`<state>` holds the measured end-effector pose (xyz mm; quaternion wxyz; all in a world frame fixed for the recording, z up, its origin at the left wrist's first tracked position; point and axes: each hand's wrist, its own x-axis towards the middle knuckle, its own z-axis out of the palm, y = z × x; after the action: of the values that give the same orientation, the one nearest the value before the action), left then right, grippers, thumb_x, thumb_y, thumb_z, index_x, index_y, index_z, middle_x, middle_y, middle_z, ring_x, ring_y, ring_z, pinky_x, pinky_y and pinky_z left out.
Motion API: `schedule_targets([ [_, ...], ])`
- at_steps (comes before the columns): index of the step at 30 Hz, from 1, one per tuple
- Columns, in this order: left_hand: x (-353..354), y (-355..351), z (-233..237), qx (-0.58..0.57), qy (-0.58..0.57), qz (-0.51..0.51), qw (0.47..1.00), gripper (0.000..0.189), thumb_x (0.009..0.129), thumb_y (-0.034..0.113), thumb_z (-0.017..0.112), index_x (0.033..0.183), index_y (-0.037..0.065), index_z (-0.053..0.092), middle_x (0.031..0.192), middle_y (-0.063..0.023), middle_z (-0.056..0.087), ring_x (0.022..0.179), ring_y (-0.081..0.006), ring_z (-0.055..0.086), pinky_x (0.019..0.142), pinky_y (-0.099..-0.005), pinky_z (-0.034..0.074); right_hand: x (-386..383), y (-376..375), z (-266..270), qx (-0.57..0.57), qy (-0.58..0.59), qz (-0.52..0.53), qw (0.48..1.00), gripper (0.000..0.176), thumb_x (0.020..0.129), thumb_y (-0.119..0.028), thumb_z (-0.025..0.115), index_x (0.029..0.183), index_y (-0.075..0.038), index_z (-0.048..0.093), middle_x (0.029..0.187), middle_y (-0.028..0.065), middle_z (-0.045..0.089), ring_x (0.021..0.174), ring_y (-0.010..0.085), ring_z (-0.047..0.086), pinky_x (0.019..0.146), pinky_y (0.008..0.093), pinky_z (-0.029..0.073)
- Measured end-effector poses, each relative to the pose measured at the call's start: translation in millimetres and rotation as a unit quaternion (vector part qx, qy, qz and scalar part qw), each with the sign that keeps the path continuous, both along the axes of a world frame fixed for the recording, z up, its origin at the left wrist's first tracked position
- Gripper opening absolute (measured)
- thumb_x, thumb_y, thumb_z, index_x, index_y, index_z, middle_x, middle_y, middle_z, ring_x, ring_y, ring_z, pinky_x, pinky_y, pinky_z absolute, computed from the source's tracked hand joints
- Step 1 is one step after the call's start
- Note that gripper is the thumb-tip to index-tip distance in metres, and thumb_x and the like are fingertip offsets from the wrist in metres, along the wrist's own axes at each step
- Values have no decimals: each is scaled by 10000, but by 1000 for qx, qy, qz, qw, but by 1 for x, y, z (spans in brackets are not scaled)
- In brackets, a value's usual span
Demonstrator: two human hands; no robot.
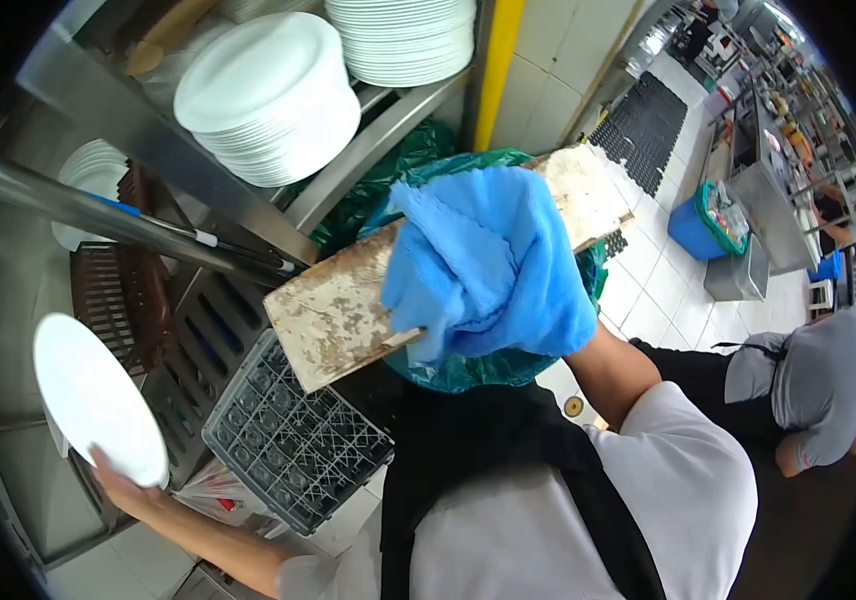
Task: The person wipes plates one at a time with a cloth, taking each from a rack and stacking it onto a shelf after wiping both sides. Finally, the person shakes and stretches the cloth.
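Your left hand (120, 487) has its fingers clamped on the white plate (98, 400), near left. Your right hand's hidden under the blue cloth (493, 265) on the board (338, 315), can't tell fingers.

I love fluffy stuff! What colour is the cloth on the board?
The cloth is blue, clearest in the head view.

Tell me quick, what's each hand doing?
Left hand: closed, holding white plate by its rim.
Right hand: covered by blue cloth, gripping wooden board.

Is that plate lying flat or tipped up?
Tipped up: the left hand holds the white plate by its lower edge.
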<state>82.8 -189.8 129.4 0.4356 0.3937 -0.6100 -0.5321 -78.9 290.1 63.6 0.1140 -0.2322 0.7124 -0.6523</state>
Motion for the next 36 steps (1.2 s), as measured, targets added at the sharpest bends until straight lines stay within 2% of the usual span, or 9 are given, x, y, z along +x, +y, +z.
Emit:
schedule_targets([
  [1,9,26,-15,44,46,-32,997,599,888,304,559,1313,-73,368,1270,-221,480,1096,-331,543,906,-453,465,-2,-6,10,50,294,-161,941,346,771,-164,597,1080,-9,584,898,114,606,788,258,580,690,340,442],
  [2,9,72,-16,88,43,-23,995,556,903,276,520,1293,-94,379,1237,-236,498,1070,-345,558,887,-462,479,-3,-8,23,93,554,-299,771,265,782,-151,575,1007,-15,604,867,108,609,752,255,579,654,351,441],
  [3,14,95,-33,116,44,-49,991,535,909,273,502,1268,-111,400,1195,-247,522,1029,-350,578,848,-462,501,1,2,50,203,182,-58,960,255,802,-160,559,1018,-29,588,934,122,610,843,260,588,725,343,452],
  [8,-6,204,-104,289,125,-247,916,482,837,183,588,1158,-159,476,1051,-236,595,922,-291,617,813,-374,502,21,-2,17,43,157,-12,987,274,793,-177,575,1027,-38,594,985,118,609,910,263,573,779,340,435],
  [15,-12,284,-121,425,214,-385,791,579,900,360,426,1291,-67,407,1223,-228,528,1088,-335,553,934,-418,451,20,39,0,66,142,43,987,301,779,-201,598,1040,-49,603,1056,111,608,1004,267,551,855,335,412],
  [22,-40,335,-116,409,260,-480,731,647,919,415,421,1372,-31,303,1358,-199,414,1228,-335,436,1034,-447,343,13,38,-25,149,32,-123,981,325,768,-221,617,1050,-60,611,1117,105,607,1085,271,532,920,332,392],
  [26,-59,355,-107,410,217,-522,716,640,938,376,425,1384,-51,254,1377,-213,381,1257,-337,405,1056,-444,315,25,28,-62,269,351,10,897,513,692,-379,691,1103,-83,608,1170,111,585,1114,306,513,977,401,364],
  [33,-67,345,-87,413,276,-503,707,614,961,393,367,1388,-34,251,1379,-193,384,1257,-326,408,1062,-440,311,46,47,-73,127,160,50,978,581,762,-376,641,1258,-102,514,1276,101,528,1253,347,388,1064,485,237],
  [36,-56,348,-99,390,252,-504,728,606,965,387,355,1398,-20,235,1392,-181,370,1260,-317,405,1046,-446,330,-16,74,-66,173,368,131,904,548,707,-299,680,1212,-123,558,1280,92,527,1222,347,429,1060,455,275],
])
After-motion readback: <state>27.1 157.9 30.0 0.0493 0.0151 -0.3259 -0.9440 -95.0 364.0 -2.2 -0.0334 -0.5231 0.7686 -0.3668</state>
